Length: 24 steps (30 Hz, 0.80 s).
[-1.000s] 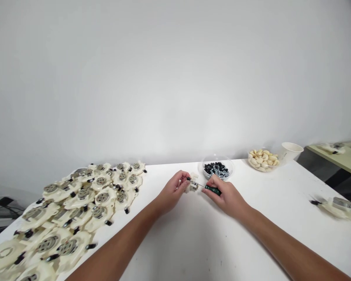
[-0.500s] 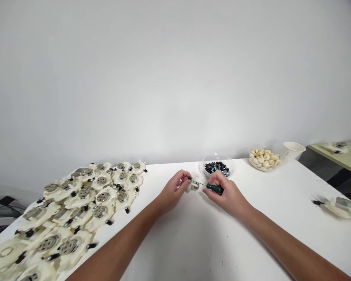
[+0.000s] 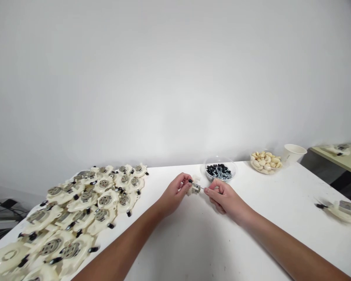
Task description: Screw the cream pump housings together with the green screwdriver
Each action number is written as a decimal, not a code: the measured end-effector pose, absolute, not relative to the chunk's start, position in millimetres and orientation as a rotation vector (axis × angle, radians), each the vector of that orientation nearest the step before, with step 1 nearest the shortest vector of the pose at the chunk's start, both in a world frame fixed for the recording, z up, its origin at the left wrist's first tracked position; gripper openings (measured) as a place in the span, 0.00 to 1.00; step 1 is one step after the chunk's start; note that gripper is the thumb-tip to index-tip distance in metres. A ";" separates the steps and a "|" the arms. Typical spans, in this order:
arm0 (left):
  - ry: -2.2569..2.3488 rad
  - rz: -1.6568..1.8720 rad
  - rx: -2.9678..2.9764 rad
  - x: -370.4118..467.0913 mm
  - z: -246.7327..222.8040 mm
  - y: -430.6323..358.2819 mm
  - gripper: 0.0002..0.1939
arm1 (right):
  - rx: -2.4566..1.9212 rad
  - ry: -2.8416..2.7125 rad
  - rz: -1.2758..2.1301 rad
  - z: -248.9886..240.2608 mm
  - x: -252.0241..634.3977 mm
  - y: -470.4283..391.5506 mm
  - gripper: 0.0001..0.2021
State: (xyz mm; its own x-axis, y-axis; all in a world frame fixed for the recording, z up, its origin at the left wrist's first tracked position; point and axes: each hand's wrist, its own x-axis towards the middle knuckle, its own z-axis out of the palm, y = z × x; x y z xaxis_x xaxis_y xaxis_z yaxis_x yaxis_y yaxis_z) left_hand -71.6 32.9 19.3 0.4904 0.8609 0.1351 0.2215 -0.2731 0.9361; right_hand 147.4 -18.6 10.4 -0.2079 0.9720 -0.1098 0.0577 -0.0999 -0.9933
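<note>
My left hand [image 3: 177, 190] is closed, thumb and fingers pinching the black end of a small cream plastic motor assembly [image 3: 194, 189]. From the right, the thin metal shaft of a screwdriver [image 3: 202, 188] points at the metal part beside that black end. My right hand [image 3: 224, 197] is closed around the screwdriver, and its fingers now hide the handle. Whether the tip touches the part is too small to tell. Just behind my right hand stands a clear round bowl [image 3: 234, 171] of small black and shiny metal pieces.
Many cream motor assemblies [image 3: 105, 200] with black-capped ends lie crowded on the left of the white table [image 3: 169, 249]. At the back right are a clear bowl of cream oval pieces [image 3: 266, 162] and a white cup [image 3: 292, 154]. Another assembly [image 3: 339, 210] lies far right.
My right hand has turned and its grip has shifted, so the green screwdriver handle seen before is covered. My left hand keeps its pinch. The whole view has shifted slightly.
</note>
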 end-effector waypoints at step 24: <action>0.912 0.825 1.724 -70.5 19.5 34.8 0.14 | -1.377 -1.695 0.785 12.2 147.2 -27.4 0.16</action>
